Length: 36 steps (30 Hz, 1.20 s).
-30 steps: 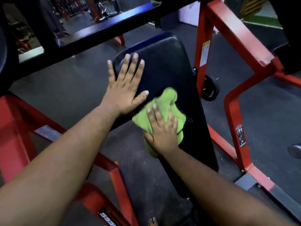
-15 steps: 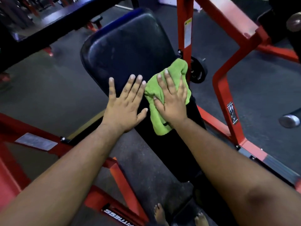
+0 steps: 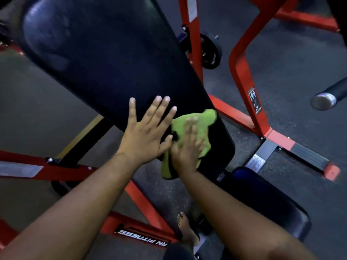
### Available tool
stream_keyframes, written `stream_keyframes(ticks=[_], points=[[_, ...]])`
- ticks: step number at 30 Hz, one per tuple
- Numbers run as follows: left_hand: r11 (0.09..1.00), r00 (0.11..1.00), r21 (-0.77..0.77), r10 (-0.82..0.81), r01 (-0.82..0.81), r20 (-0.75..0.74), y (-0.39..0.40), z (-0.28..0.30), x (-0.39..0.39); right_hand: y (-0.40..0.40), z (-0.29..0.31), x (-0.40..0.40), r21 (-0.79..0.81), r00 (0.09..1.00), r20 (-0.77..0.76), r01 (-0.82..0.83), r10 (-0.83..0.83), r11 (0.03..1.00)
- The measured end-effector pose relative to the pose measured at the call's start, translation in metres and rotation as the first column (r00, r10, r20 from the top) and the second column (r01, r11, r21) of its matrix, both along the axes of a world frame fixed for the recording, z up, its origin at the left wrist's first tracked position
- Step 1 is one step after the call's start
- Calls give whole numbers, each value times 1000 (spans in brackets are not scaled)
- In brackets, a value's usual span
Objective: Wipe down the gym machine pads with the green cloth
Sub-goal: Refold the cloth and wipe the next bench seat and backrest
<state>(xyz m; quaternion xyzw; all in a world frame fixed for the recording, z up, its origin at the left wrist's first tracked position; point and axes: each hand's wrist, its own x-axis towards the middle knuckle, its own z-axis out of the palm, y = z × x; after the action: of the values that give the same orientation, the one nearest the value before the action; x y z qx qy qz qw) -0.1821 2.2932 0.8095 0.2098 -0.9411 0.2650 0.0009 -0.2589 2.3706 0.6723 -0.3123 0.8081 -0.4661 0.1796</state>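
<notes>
At frame centre, a green cloth is pressed onto the black pad's lower end by the motion-blurred right hand, fingers seemingly straight. The left hand is laid flat beside it, fingers spread. The pad's top is cut off.

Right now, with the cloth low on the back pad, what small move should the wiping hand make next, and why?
Probably sweep the right hand and green cloth up the back pad, whose upper part shows dull smudges. The cloth sits near the lower end, pressed flat under the fingers, and the left hand lies flat on the pad beside it.
</notes>
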Motion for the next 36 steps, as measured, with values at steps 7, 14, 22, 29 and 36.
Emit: stream_keyframes(ticks=[7,14,22,29,36], points=[[991,971,79,-125,112,204,22,-51,-7,90,-130,0,37,949,-191,-249,252,968],[999,945,29,-52,45,323,36,-80,-22,90,-162,-58,211,766,551,256,-332,943],[998,961,-51,45,-32,274,24,-44,-24,27,-64,-95,47,961,255,95,-104,994],[973,972,-110,215,-205,89,14,12,-20,-36,56,-97,-72,956,-173,-250,235,966],[865,871,-121,473,-488,-133,-1,77,27,-78,143,-89,-82,849,-389,-418,357,905]])
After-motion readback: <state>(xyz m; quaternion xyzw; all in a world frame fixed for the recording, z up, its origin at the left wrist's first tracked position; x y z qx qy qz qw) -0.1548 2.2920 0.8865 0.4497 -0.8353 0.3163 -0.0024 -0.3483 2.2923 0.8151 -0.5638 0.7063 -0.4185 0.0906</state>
